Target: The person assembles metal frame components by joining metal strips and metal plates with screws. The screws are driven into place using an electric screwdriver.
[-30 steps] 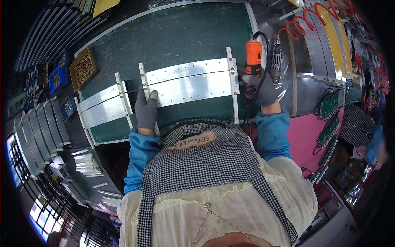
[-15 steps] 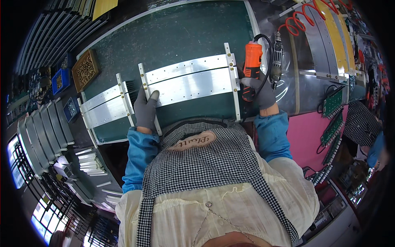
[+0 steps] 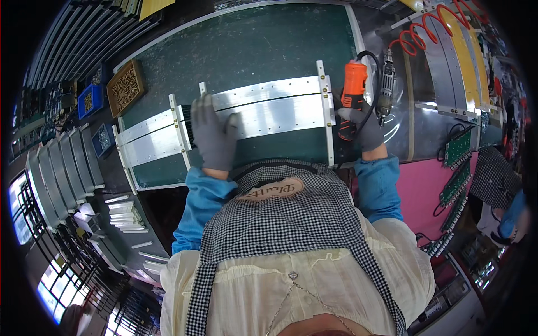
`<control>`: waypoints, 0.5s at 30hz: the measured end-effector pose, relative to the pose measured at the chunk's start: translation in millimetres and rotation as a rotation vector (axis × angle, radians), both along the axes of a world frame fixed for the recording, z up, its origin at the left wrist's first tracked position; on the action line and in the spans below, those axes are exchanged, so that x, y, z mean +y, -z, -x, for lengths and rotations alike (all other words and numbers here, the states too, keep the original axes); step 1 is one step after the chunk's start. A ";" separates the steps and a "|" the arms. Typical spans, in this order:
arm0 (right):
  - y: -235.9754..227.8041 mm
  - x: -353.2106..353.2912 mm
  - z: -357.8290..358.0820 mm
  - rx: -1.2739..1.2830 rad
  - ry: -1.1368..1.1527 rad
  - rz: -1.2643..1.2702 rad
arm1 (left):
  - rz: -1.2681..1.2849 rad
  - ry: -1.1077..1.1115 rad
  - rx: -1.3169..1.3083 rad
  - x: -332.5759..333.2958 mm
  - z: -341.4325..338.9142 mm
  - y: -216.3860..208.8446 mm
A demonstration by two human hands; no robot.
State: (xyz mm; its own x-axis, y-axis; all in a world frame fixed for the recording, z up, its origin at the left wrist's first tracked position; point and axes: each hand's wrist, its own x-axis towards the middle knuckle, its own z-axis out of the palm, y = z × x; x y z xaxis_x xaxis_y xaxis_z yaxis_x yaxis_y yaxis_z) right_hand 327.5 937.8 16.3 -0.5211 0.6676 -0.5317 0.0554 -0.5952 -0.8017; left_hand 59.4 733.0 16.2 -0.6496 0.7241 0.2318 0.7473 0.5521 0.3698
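My left hand [image 3: 216,134], in a grey glove, lies over the left end of a shiny aluminium panel [image 3: 280,115]. Its fingers are stretched over the crossbar there, with the thumb apart on the metal. The panel is two long strips joined by crossbars with brass-coloured fasteners; its right crossbar [image 3: 327,115] shows fully. Beside that right end, my gloved right hand [image 3: 370,131] is closed around the dark lower part of an orange power screwdriver [image 3: 354,78]. Some of its fingers are hidden behind the tool. A second, similar panel [image 3: 148,134] lies left of my left hand.
A green-topped bench [image 3: 269,39] carries the panels. At its left stand a wooden tray of brass-coloured fasteners [image 3: 125,88] and blue bins [image 3: 91,101]. On the right lie a metal air tool [image 3: 386,84] with a red coiled hose [image 3: 412,39], and green circuit boards [image 3: 458,148] on pink.
My left hand has shifted from gripping the left crossbar to lying farther over the panel, fingers extended. In the picture, panels, screwdriver and right hand have all drifted slightly rightward together.
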 end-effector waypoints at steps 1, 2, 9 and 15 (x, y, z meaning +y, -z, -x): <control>-0.4 0.8 0.1 -0.021 -0.052 -0.008 | 0.006 0.147 -0.056 10.5 -9.4 -4.4; -2.1 -1.4 4.4 0.006 -0.048 -0.008 | 0.012 0.288 -0.109 20.2 -19.3 -6.5; 6.9 -10.1 15.0 0.097 -0.052 0.025 | 0.142 0.649 -0.032 69.7 -74.8 30.2; 10.4 -12.4 15.0 0.065 -0.047 -0.053 | 0.232 0.651 0.004 74.5 -79.5 29.6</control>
